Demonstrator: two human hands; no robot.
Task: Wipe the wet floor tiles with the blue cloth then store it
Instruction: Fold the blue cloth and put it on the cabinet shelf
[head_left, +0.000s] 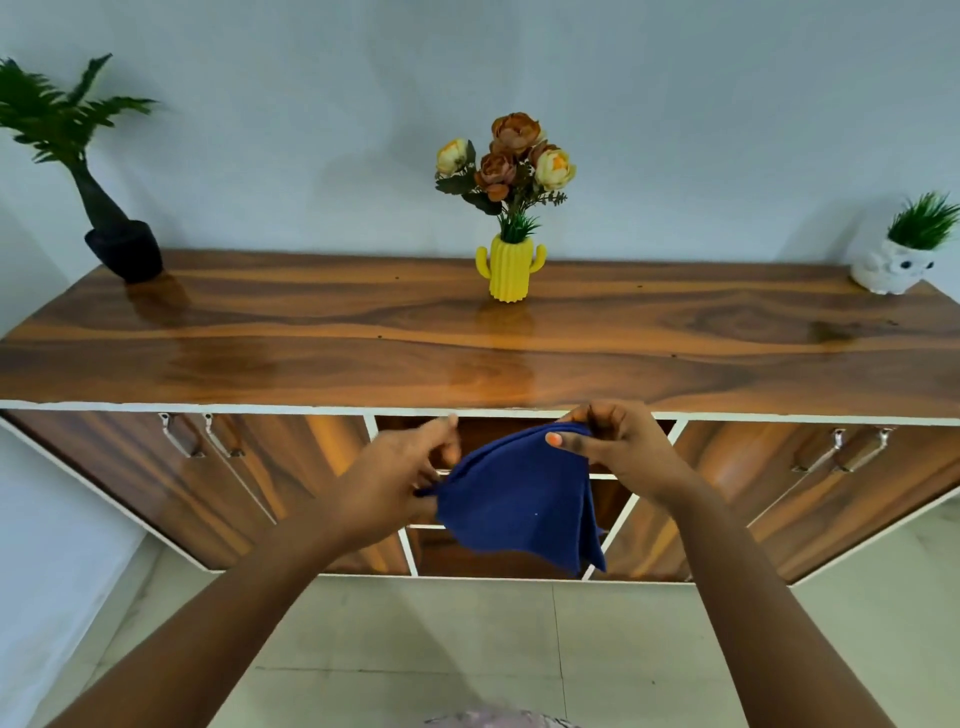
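While both hands hang in front of the wooden cabinet (208, 483), I note the blue cloth (519, 499) held in the air between them, above the floor tiles (415, 639) and before the open middle shelves. My right hand (618, 457) pinches the cloth's top edge, its fingers (563, 440) closed on the fabric; my left hand (395, 478) grips the left corner lower down. A yellow cactus vase (510, 270) of flowers stands on the cabinet top, well behind.
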